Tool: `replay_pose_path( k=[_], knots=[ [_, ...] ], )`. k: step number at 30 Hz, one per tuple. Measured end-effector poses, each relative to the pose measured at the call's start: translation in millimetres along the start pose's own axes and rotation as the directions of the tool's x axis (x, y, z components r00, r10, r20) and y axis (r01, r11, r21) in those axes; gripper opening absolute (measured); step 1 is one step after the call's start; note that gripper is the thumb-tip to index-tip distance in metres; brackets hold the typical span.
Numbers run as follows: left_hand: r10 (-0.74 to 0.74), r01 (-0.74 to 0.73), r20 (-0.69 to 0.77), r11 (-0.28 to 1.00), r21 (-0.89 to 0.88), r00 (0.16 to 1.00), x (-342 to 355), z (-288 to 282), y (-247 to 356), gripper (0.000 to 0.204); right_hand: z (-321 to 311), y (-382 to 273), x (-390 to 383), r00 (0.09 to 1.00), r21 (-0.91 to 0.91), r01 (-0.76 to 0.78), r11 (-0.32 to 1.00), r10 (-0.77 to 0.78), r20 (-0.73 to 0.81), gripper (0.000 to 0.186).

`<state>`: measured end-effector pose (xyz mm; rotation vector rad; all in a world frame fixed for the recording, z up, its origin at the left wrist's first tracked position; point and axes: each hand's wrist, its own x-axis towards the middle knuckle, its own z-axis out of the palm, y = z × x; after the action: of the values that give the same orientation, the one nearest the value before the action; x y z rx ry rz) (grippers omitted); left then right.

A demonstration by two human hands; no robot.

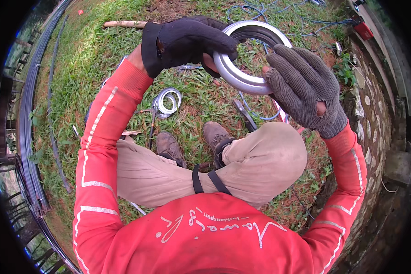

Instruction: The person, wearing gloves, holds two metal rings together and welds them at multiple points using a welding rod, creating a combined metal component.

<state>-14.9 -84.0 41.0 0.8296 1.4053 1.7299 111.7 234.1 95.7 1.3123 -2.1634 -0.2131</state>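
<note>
- Metal ring point(239, 82), silver with a dark inner face, is held tilted above the grass point(96, 68), between the two hands and out beyond the knees.
- Its left rim is pinched between the thumb and fingers of the left hand point(189, 43), in a black glove; the ring could swivel if this pinch were loosened first.
- Its right rim is clasped under the fingers of the right hand point(303, 86), in a grey knit glove; the thumb is hidden, so how firmly it is pressed cannot be told.
- Smooth metal could be let slip through the worn knit, and bare skin, exposed at a fingertip and a hole, could be nicked by a sharp edge.
- If dropped, the ring could be landed on the smaller rings point(161, 106) lying in the grass, or on the boots point(170, 146) nearby, and be dented or dirtied.
- Farther out, the dark bar point(245, 115) and the blue hose point(259, 118) are left lying loose; a foot could be caught on either if a step were taken without looking down.
</note>
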Motion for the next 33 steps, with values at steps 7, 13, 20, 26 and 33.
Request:
replay_pose_path(
  k=[7,13,20,26,33],
  knots=[
    [-0.068,0.093,-0.198,0.989,0.12,0.978,9,8,9,0.054,29,8,-5,0.999,-0.023,-0.009,1.0,0.008,-0.047,0.048],
    [-0.13,0.142,-0.263,0.989,0.028,0.956,14,-13,1,0.045,68,15,-11,0.987,0.055,-0.099,0.994,0.105,-0.122,0.05],
    [-0.207,0.141,-0.235,0.952,-0.271,0.95,13,-7,3,0.052,97,23,-15,0.977,0.212,-0.141,0.967,0.171,-0.127,0.057],
    [-0.146,0.071,-0.375,0.975,-0.208,0.915,1,-14,-24,0.067,146,-15,6,0.79,0.655,-0.407,0.637,0.605,-0.097,0.109],
    [-0.105,0.071,-0.312,0.99,-0.118,0.944,14,-32,-70,0.093,193,-33,2,0.641,0.769,-0.415,0.486,0.756,-0.132,0.12]
  ],
)
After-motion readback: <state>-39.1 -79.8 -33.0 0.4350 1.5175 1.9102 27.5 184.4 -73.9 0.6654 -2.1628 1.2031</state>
